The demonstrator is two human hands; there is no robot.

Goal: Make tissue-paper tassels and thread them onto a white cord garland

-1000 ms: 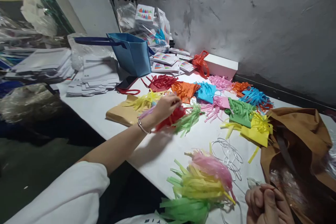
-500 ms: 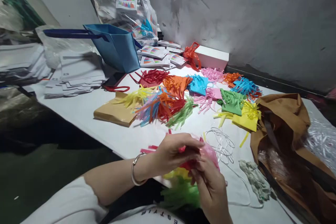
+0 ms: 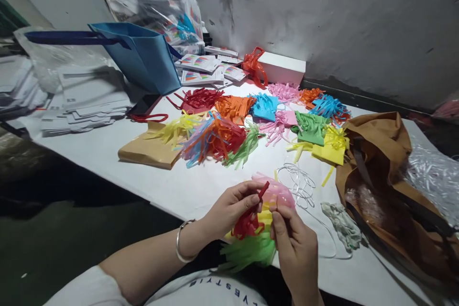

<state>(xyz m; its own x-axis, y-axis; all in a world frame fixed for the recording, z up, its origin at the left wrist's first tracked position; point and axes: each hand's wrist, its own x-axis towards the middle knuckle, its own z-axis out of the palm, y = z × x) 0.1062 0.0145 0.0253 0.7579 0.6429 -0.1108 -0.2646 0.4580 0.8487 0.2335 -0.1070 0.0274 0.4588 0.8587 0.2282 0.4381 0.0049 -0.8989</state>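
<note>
My left hand (image 3: 234, 208) is closed around a red paper tassel (image 3: 248, 225), whose narrow rolled end pokes up past the thumb while the fringe hangs beneath the fingers. To its right, my right hand (image 3: 296, 244) is closed in a pinch; whatever lies between its fingertips is too small to make out. Under and behind the hands are a pink tassel (image 3: 276, 190), a yellow tassel (image 3: 266, 217) and a light green tassel (image 3: 247, 251) at the table's near edge. A loose tangle of white string (image 3: 297, 184) lies just beyond the right hand.
Fringed paper bundles in several colours (image 3: 229, 136) spread over the white table (image 3: 158, 186). A brown bag (image 3: 376, 153) and a crumpled cloth glove (image 3: 342, 224) are on the right. Behind stand a blue bag (image 3: 143, 60), printed packets (image 3: 201, 69) and a white box (image 3: 283, 68).
My hands have drawn apart from their earlier overlap. The red tassel's rolled end now shows upright in my left hand. The camera view has shifted a little.
</note>
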